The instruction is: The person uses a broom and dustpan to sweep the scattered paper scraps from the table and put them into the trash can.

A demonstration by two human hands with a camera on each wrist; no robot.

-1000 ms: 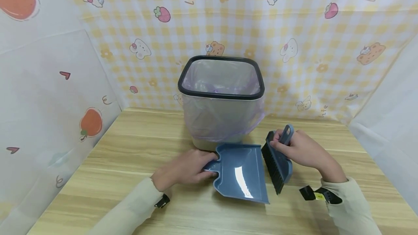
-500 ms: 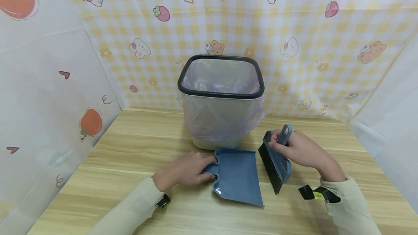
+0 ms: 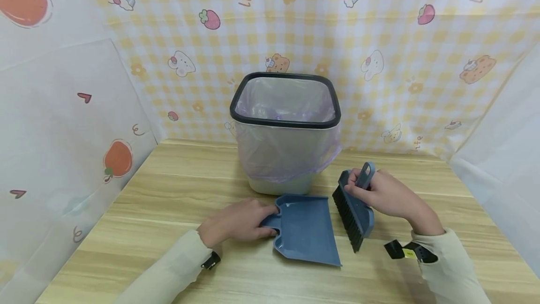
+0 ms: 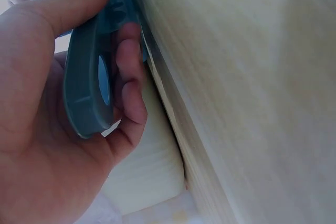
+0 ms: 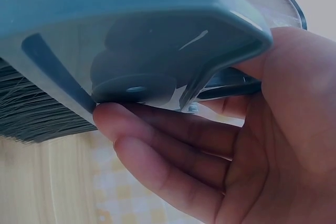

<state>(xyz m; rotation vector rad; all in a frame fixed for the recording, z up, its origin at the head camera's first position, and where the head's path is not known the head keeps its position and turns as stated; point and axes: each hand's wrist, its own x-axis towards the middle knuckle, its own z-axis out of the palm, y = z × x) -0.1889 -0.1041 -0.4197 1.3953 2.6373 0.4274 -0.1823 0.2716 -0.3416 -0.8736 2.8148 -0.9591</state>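
Note:
My left hand (image 3: 238, 222) grips the handle of a blue-grey dustpan (image 3: 305, 229), whose mouth faces right on the wooden table. In the left wrist view the dustpan's handle (image 4: 84, 87) lies in the palm, with thumb and fingers around it. To the right of the pan, my right hand (image 3: 388, 193) holds a hand brush (image 3: 356, 205) of the same colour by its handle. Its dark bristles (image 3: 348, 222) point down and left, a small gap from the pan's lip. Close up in the right wrist view, fingertips (image 5: 113, 121) touch the underside of the brush body (image 5: 136, 40).
A white bin (image 3: 287, 154) with a black rim and a clear purplish liner stands just behind the dustpan. The wooden table (image 3: 190, 168) extends to both sides. A yellow checked cloth (image 3: 168, 27) hangs at the back, with white cloths (image 3: 71, 121) at the sides.
The dustpan has come slightly toward me and left, away from the bin, and its tilt has changed so the bright glare is gone. The brush has shifted slightly left.

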